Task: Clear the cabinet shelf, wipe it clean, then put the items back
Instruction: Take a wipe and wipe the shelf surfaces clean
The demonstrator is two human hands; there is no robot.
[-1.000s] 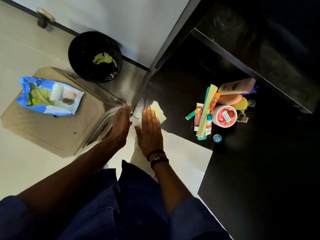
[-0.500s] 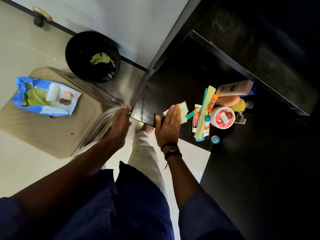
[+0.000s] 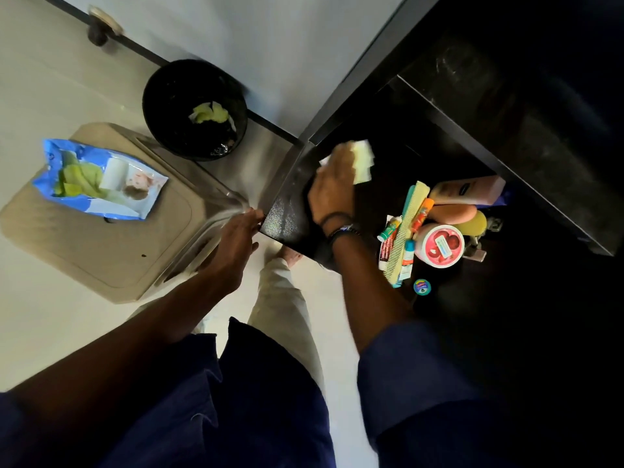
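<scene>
A black cabinet shelf (image 3: 287,214) fills the centre right. My right hand (image 3: 332,187) lies flat on a pale yellow-white wipe (image 3: 363,160) and presses it onto the shelf's left back part. My left hand (image 3: 238,231) rests at the shelf's front left corner, fingers against its edge. Toiletries are bunched on the shelf's right side: a comb (image 3: 407,231), a red-lidded round tub (image 3: 439,246), a pink lotion bottle (image 3: 469,190), small tubes (image 3: 388,231) and a tiny round tin (image 3: 421,286).
A black waste bin (image 3: 194,109) with used wipes inside stands on the floor to the left of the cabinet. A blue pack of wipes (image 3: 98,179) lies on a beige plastic stool (image 3: 101,251). An upper black shelf (image 3: 506,136) overhangs at the right.
My right hand has slid the wipe from the shelf's front edge toward the back left. The left hand has stayed at the front corner.
</scene>
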